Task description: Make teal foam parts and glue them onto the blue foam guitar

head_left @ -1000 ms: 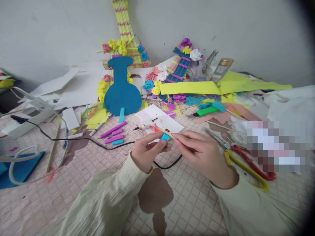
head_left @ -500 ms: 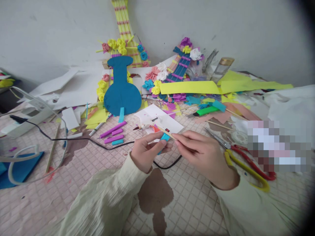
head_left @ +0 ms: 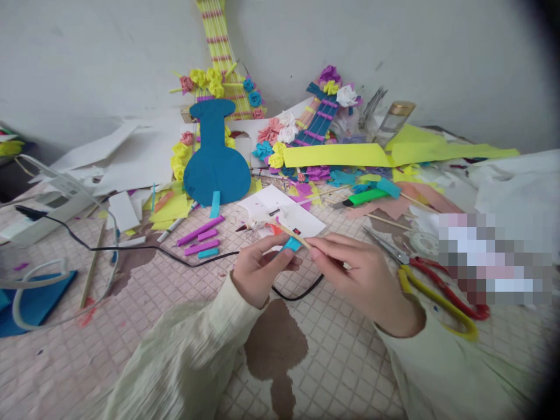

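Between thumb and fingers, my left hand point(head_left: 258, 269) pinches a small light-blue paper strip point(head_left: 291, 244). My right hand point(head_left: 354, 271) grips a thin wooden stick point(head_left: 294, 234), whose shaft lies against the strip's upper edge. Both hands are close together above the tabletop, fingertips nearly meeting. Just beyond them lies a white card point(head_left: 284, 210) with bits of glue or paper on it. Left of my left hand are several purple paper rolls point(head_left: 201, 232) and a small light-blue roll point(head_left: 208, 254). A dark-blue guitar-shaped cutout point(head_left: 217, 169) leans upright behind.
Scissors point(head_left: 433, 280) with red and yellow handles lie right of my right hand, near a green utility knife point(head_left: 368, 197). A black cable point(head_left: 175, 249) runs under my hands from a white power strip point(head_left: 52, 216). Paper-flower guitars point(head_left: 321, 119) and yellow paper point(head_left: 336, 156) fill the back.
The light-blue strip has tilted slightly and shows less below my left fingers. Both hands keep their grip and almost the same place. The view has shifted very slightly.
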`<act>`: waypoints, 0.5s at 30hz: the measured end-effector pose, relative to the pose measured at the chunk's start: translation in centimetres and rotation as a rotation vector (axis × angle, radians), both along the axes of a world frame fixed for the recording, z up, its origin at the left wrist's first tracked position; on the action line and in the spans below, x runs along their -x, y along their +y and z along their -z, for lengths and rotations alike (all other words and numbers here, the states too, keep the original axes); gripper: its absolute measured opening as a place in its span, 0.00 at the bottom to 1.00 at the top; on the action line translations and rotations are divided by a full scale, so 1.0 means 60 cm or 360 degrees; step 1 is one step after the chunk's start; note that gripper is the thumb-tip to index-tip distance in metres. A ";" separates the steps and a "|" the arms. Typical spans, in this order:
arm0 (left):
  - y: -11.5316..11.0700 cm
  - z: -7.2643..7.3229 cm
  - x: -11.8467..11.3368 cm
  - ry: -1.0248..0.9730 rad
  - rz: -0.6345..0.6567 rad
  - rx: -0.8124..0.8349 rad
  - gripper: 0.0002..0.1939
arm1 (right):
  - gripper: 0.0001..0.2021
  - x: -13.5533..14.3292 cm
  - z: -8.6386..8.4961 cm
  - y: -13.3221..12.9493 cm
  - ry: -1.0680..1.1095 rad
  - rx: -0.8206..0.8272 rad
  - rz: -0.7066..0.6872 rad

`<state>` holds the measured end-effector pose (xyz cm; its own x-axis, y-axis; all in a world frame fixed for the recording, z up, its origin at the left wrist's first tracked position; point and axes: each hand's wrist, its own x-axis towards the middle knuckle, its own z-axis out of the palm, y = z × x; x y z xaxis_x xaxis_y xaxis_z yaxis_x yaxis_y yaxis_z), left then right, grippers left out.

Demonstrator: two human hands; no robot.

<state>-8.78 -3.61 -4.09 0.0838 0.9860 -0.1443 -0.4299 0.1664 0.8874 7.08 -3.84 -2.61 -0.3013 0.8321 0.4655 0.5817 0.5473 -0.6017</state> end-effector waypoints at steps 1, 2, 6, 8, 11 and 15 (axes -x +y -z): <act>0.001 0.001 0.001 0.0026 0.0006 -0.0011 0.12 | 0.11 0.000 0.000 0.000 0.0025 0.0043 0.0013; 0.003 0.002 0.001 0.0046 0.0006 -0.0024 0.12 | 0.11 0.000 -0.001 0.000 0.0046 0.0084 0.0024; 0.005 0.003 0.003 0.0097 0.0018 -0.0069 0.12 | 0.11 0.000 -0.001 0.001 0.0122 0.0222 0.0029; 0.005 0.002 0.005 0.0136 0.0034 -0.0079 0.11 | 0.11 -0.001 0.000 0.001 0.0171 0.0261 0.0027; 0.003 0.001 0.005 0.0174 0.0032 -0.0085 0.11 | 0.10 -0.001 0.000 0.001 0.0248 0.0275 0.0056; 0.001 0.004 0.001 0.0163 -0.0037 -0.0085 0.10 | 0.10 -0.004 -0.005 -0.002 0.0438 0.0405 0.0096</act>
